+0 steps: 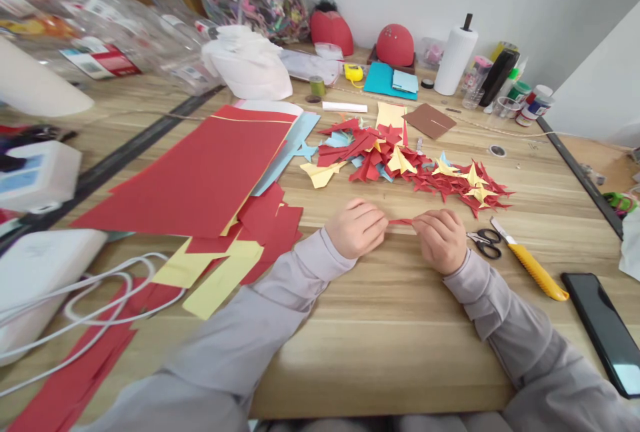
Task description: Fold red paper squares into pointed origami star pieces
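A narrow folded strip of red paper (400,222) stretches between my two hands, just above the table. My left hand (357,229) pinches one end of it, fingers curled together. The other end is pinched by my right hand (440,239); the fingers hide how it is folded there. Beyond my hands lies a heap of folded paper pieces (370,159), mostly red with some yellow and blue. Small black-handled scissors (487,243) rest right of my right hand, next to a yellow utility knife (535,269).
Large red paper sheets (200,165) and yellow cut pieces (225,279) lie to the left. A white cable (125,315) loops at the lower left. A black phone (603,329) lies at the right edge. Bottles, a tape measure (353,73) and red domes (395,45) stand at the back.
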Motion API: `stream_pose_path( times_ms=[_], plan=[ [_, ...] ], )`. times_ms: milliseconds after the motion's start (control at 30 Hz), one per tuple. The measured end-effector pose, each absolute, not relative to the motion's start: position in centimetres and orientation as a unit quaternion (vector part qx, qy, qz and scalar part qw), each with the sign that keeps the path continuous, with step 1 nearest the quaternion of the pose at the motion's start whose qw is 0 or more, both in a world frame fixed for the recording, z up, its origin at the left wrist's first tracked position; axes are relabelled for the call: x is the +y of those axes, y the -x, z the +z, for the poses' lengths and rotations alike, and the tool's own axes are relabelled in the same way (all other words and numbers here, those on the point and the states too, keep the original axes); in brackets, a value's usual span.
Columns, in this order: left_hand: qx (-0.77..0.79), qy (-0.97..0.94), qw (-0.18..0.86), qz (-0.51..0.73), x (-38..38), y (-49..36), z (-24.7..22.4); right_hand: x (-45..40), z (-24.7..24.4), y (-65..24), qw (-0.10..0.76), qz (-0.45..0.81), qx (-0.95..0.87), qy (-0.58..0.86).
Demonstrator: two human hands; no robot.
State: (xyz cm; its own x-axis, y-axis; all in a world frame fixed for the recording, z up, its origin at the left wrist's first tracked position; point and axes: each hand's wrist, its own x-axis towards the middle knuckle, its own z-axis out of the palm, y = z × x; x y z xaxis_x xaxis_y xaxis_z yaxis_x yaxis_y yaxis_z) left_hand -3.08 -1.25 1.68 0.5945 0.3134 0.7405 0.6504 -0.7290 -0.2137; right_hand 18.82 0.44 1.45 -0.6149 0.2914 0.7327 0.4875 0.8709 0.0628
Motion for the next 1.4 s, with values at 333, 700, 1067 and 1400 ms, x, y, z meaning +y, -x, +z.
stream_pose_path(
  times_ms=[333, 700, 1067, 1400],
  plan=[
    [-0.315, 0.847, 0.226, -0.364, -1.0, 3.7, 1.7, 0.5, 1.2, -18.9, 0.394, -0.102, -0.88, 0.244],
    [-0.363, 0.825, 0.228, -0.368, -1.0, 3.7, 1.5, 0.7, 0.6, -18.8, 0.399, -0.06, -0.878, 0.257],
    [-0.435, 0.749, 0.092, -0.491, -1.4, 3.2, 0.8, 0.6, 0.9, -18.9, 0.419, 0.004, -0.847, 0.328],
    [-0.448, 0.64, -0.398, -0.481, -2.7, -0.8, 0.7, 0.3, 0.8, -18.6, 0.365, 0.101, -0.864, 0.332]
  ],
)
